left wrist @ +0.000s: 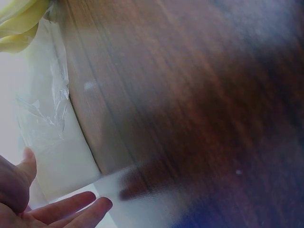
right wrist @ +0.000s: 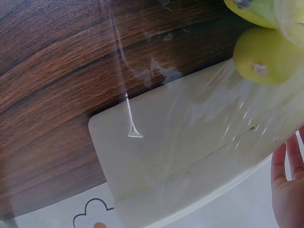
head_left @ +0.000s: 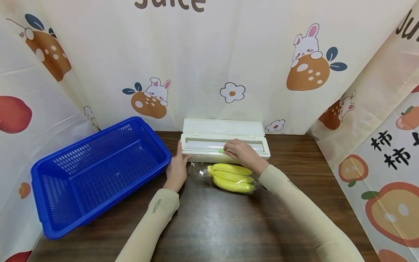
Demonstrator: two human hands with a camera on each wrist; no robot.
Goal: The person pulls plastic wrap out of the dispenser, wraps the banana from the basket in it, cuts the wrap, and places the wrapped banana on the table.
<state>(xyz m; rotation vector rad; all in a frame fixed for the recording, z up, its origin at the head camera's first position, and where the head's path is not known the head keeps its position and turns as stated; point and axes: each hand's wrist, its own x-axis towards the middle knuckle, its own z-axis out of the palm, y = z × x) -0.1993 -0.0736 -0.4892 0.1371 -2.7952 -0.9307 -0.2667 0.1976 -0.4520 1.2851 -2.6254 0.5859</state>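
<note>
A white cling film dispenser (head_left: 226, 157) stands by the back wall with its lid (head_left: 222, 127) raised and a film roll (head_left: 203, 145) inside. My left hand (head_left: 176, 169) touches the dispenser's left end, fingers straight along the side and thumb at the front corner. With its fingertips, my right hand (head_left: 242, 153) pinches a small green slider (head_left: 221, 150) on the front edge. Just in front lies a bunch of yellow bananas (head_left: 232, 177) in clear film, the stem end to the left. Loose clear film (left wrist: 59, 99) hangs over the dispenser's front face.
On the left, a blue plastic basket (head_left: 108, 203) sits at an angle, its near corner close to my left hand. The dark wooden table (head_left: 216, 225) extends toward me. Printed fabric (head_left: 203, 54) covers the walls behind and at both sides.
</note>
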